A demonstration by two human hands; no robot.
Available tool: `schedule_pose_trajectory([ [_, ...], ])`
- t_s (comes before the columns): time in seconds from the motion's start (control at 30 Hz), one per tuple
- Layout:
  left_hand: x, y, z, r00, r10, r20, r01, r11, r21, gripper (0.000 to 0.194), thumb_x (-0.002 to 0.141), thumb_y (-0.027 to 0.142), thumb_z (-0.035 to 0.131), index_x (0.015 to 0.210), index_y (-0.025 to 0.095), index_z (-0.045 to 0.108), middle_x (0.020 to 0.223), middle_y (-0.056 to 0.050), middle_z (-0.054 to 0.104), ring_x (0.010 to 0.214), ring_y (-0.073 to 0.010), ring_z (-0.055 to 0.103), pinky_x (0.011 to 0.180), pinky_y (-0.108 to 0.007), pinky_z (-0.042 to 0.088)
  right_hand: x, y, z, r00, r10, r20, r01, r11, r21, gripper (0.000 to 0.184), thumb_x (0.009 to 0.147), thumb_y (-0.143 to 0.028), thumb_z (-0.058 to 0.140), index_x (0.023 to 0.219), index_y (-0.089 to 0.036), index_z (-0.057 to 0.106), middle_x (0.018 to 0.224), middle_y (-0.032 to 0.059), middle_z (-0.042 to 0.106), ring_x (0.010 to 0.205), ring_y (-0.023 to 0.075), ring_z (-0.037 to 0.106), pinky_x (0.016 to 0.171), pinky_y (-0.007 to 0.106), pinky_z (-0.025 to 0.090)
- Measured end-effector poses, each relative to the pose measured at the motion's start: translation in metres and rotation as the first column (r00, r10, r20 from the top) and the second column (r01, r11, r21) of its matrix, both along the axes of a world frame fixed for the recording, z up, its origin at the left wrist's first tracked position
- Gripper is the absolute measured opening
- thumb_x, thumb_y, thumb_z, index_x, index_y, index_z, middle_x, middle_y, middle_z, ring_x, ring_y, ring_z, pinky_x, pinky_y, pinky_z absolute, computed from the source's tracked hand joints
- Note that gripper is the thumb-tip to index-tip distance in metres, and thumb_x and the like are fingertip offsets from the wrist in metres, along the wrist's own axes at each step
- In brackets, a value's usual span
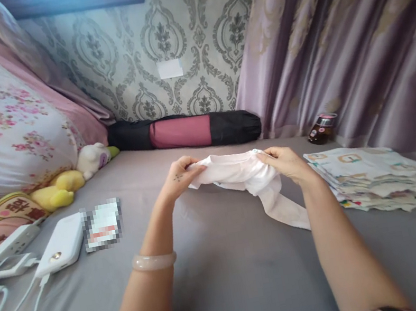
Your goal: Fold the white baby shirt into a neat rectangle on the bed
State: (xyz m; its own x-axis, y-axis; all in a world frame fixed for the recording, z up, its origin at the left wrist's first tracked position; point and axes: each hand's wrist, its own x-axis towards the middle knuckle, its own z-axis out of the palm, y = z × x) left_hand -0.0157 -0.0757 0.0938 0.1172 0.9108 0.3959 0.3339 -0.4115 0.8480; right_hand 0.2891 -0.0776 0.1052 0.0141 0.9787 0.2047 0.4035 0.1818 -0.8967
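In the head view, the person's left hand point(180, 178) pinches one end of a small pale pink garment point(232, 167) between thumb and fingers, and the right hand point(285, 162) grips the other end the same way, so the cloth spans the gap between them over the gray bedsheet point(230, 280). Its bunched part hangs just below the right hand, with a narrow, sleeve-like length slanting down to the right forearm, left of the stack of folded printed cloths point(372, 172).
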Motion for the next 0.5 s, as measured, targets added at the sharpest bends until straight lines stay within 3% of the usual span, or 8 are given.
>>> schedule_pose_trajectory([
  [0.1,-0.013,-0.008,0.013,0.998,0.022,-0.06,-0.017,0.996,0.088,0.033,0.075,0.049,0.07,0.084,0.017,0.074,0.08,-0.004,0.068,0.076,-0.0173,0.059,0.063,-0.025,0.045,0.004,-0.012,0.013,0.984,0.18,0.006,-0.179,0.982,-0.056,0.044,0.066,-0.056,0.076,0.089,-0.019,0.072,0.088,0.0041,0.072,0.08,0.0206,0.064,0.07,0.03,0.049],
  [0.23,-0.029,-0.027,0.03,0.999,-0.026,-0.047,0.03,0.995,0.098,0.036,0.077,0.049,0.068,0.092,0.018,0.076,0.087,-0.006,0.072,0.08,-0.0198,0.063,0.068,-0.028,0.048,0.008,-0.032,0.039,0.93,0.368,-0.011,-0.367,0.922,-0.127,0.048,0.06,-0.048,0.084,0.098,-0.021,0.074,0.093,0.0043,0.072,0.09,0.0221,0.064,0.08,0.033,0.051],
  [0.33,-0.039,-0.043,0.048,0.998,-0.039,-0.043,0.043,0.995,0.091,0.037,0.077,0.049,0.069,0.096,0.019,0.077,0.091,-0.007,0.075,0.081,-0.0205,0.065,0.069,-0.028,0.05,0.012,-0.04,0.058,0.909,0.417,0.02,-0.409,0.9,-0.149,0.049,0.059,-0.049,0.085,0.098,-0.021,0.075,0.092,0.0043,0.073,0.09,0.0217,0.065,0.081,0.033,0.052],
  [0.5,-0.044,-0.062,0.095,0.994,0.055,-0.095,-0.042,0.99,0.135,0.036,0.072,0.049,0.071,0.089,0.018,0.079,0.083,-0.005,0.074,0.074,-0.0209,0.065,0.061,-0.027,0.049,0.011,-0.048,0.095,0.924,0.368,0.104,-0.36,0.929,-0.084,0.047,0.062,-0.056,0.082,0.094,-0.022,0.075,0.09,0.0045,0.073,0.08,0.0205,0.066,0.069,0.031,0.053],
])
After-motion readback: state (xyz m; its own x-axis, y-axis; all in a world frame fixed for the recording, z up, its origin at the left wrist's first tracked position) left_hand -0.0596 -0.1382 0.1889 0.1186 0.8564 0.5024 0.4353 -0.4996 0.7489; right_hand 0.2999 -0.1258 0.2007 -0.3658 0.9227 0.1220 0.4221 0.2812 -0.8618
